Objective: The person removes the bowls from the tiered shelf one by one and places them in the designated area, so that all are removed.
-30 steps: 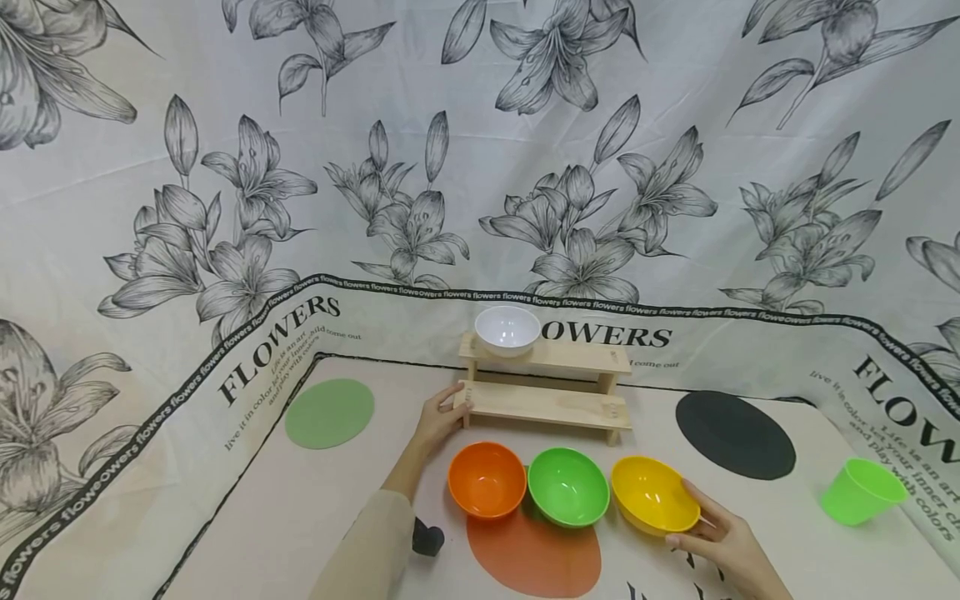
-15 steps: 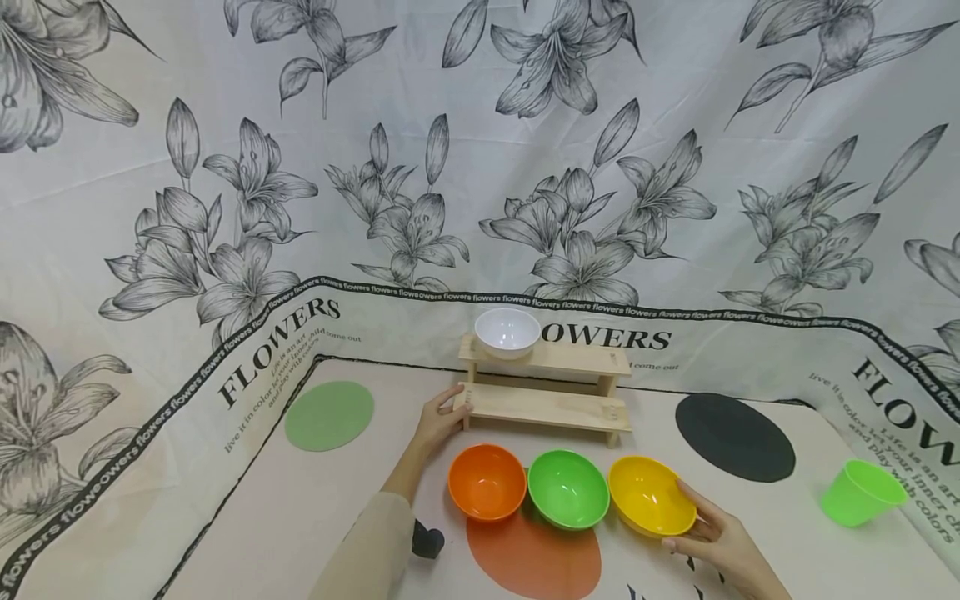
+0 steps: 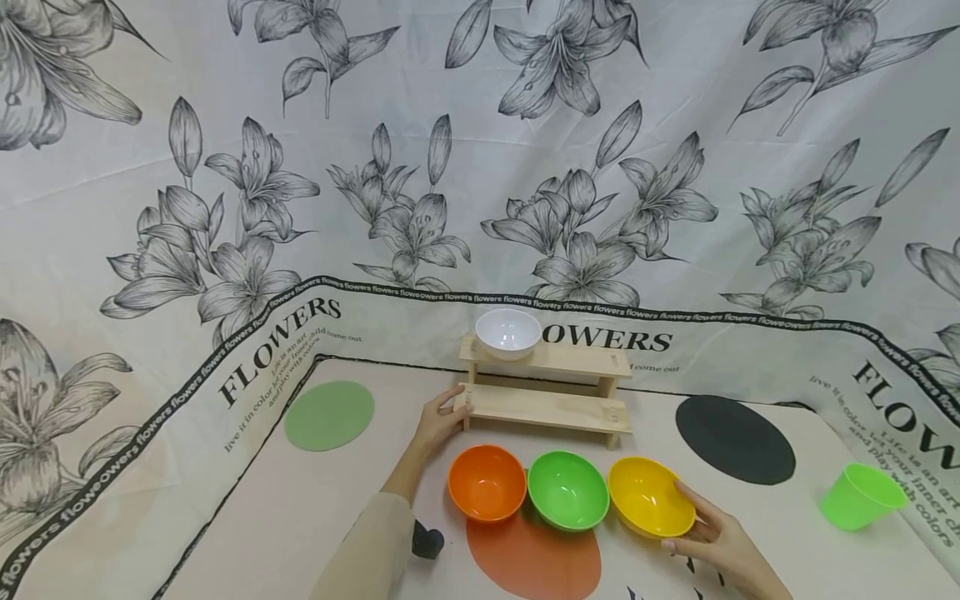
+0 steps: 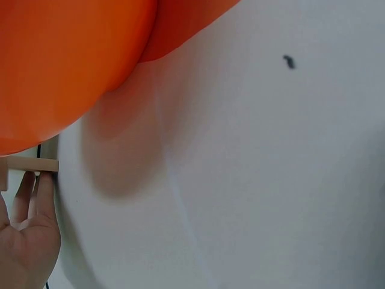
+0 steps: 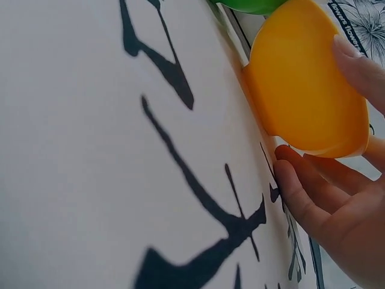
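Observation:
My left hand [image 3: 438,422] grips the left end of the lower board of a two-step wooden shelf [image 3: 547,407]. In the left wrist view, fingers [image 4: 43,198] reach up to the wood. A white bowl [image 3: 507,333] sits on the upper step, toward its left. In front of the shelf stand an orange bowl [image 3: 487,485], a green bowl [image 3: 568,492] and a yellow bowl [image 3: 651,498] in a row. My right hand [image 3: 722,540] holds the yellow bowl at its right side, thumb and fingers spread around it. The yellow bowl's rim lies right beside the green one.
A light green cup [image 3: 862,497] stands at the far right. Flat round patches lie on the cloth: green [image 3: 330,415] at left, black [image 3: 735,439] at right, orange [image 3: 536,560] in front of the bowls. A flower-printed curtain [image 3: 420,167] rises behind the shelf.
The yellow bowl has shifted slightly left toward the green bowl, with my right hand on it. My left hand has stayed on the shelf.

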Demonstrator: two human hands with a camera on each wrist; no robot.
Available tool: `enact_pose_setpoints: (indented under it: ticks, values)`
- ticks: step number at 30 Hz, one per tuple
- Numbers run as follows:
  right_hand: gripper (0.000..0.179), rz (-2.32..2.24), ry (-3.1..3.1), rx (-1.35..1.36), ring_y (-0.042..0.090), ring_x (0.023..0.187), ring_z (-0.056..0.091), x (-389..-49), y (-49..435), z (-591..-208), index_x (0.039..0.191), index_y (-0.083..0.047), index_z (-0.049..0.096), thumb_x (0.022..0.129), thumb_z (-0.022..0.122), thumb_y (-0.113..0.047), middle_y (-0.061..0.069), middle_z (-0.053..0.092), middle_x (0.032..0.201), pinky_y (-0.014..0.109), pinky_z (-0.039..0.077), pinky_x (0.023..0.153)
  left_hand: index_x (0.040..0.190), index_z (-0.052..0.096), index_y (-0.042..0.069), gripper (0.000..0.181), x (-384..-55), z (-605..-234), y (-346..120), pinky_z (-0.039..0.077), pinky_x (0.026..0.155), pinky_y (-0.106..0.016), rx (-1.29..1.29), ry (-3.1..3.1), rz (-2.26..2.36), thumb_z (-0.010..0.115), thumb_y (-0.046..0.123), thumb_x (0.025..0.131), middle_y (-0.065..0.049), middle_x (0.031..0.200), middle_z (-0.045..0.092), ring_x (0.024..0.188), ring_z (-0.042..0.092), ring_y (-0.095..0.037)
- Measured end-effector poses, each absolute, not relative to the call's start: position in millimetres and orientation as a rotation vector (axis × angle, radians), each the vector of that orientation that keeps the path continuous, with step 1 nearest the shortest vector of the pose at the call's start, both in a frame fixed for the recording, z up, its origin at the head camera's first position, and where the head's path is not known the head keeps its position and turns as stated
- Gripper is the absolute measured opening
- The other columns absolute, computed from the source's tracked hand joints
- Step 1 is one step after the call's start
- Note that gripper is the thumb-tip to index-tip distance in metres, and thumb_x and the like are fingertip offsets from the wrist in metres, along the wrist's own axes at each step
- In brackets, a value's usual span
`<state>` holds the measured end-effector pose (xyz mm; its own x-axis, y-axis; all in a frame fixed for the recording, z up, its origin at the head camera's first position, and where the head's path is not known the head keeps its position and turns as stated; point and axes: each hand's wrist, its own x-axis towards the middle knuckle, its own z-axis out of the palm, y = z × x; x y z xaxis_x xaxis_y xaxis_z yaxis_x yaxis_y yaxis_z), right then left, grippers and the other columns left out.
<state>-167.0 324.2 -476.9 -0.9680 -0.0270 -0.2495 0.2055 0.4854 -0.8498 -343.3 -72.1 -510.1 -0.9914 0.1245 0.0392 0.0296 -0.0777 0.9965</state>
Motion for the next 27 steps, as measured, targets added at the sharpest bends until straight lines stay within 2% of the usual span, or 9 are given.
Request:
enact_pose_setpoints:
  ticks: [4, 8, 11, 14, 18, 27]
  values:
    - [0.089, -1.466, 2.53, 0.043, 0.051, 0.131, 0.027, -168.6, 327.8, -473.7, 0.148, 0.004, 0.011, 0.085, 0.07, -0.021, 0.033, 0.009, 0.15, 0.037, 0.049, 0.095, 0.135, 0.046, -0.004, 0.051, -340.6, -505.9, -72.3, 0.054, 0.084, -0.037, 0.192, 2.11, 2.238, 0.063, 0.005, 0.089, -0.036, 0.117, 0.055, 0.1, 0.063, -0.028]
    - [0.089, -1.402, 2.611, -0.016, 0.054, 0.128, 0.029, -173.6, 330.8, -466.2, 0.149, 0.003, 0.013, 0.085, 0.07, -0.022, 0.033, 0.013, 0.15, 0.05, 0.046, 0.096, 0.136, 0.046, -0.003, 0.05, -340.4, -505.2, -71.9, 0.054, 0.084, -0.037, 0.182, 2.096, 2.243, 0.063, 0.004, 0.089, -0.036, 0.117, 0.056, 0.1, 0.063, -0.027]
    - [0.09, -1.411, 2.662, -0.026, 0.055, 0.128, 0.027, -178.7, 330.8, -457.2, 0.149, 0.002, 0.013, 0.084, 0.07, -0.021, 0.034, 0.014, 0.149, 0.062, 0.039, 0.095, 0.136, 0.046, -0.002, 0.051, -342.5, -508.6, -71.6, 0.054, 0.084, -0.036, 0.182, 2.077, 2.256, 0.063, 0.005, 0.089, -0.035, 0.118, 0.056, 0.098, 0.063, -0.024]
    - [0.089, -1.475, 2.722, -0.081, 0.054, 0.129, 0.025, -185.4, 330.5, -447.9, 0.148, 0.003, 0.014, 0.083, 0.071, -0.016, 0.034, 0.017, 0.148, 0.066, 0.034, 0.096, 0.136, 0.046, -0.002, 0.051, -343.1, -509.5, -71.9, 0.054, 0.085, -0.036, 0.19, 2.07, 2.26, 0.063, 0.005, 0.089, -0.035, 0.118, 0.055, 0.097, 0.063, -0.023]
    - [0.086, -1.527, 2.82, -0.183, 0.051, 0.128, 0.03, -195.9, 327.4, -435.9, 0.148, 0.003, 0.019, 0.082, 0.072, -0.011, 0.032, 0.026, 0.146, 0.062, 0.035, 0.097, 0.136, 0.046, -0.003, 0.051, -344.2, -511.2, -72.6, 0.054, 0.085, -0.037, 0.196, 2.08, 2.254, 0.063, 0.005, 0.089, -0.036, 0.118, 0.055, 0.099, 0.063, -0.025]
    - [0.081, -1.537, 2.892, -0.345, 0.042, 0.126, 0.04, -221.2, 307.0, -415.4, 0.148, -0.002, 0.025, 0.084, 0.072, -0.018, 0.026, 0.035, 0.145, 0.041, 0.046, 0.097, 0.136, 0.045, -0.002, 0.051, -345.2, -513.3, -72.9, 0.053, 0.086, -0.038, 0.188, 2.081, 2.251, 0.063, 0.005, 0.089, -0.036, 0.121, 0.053, 0.105, 0.06, -0.032]
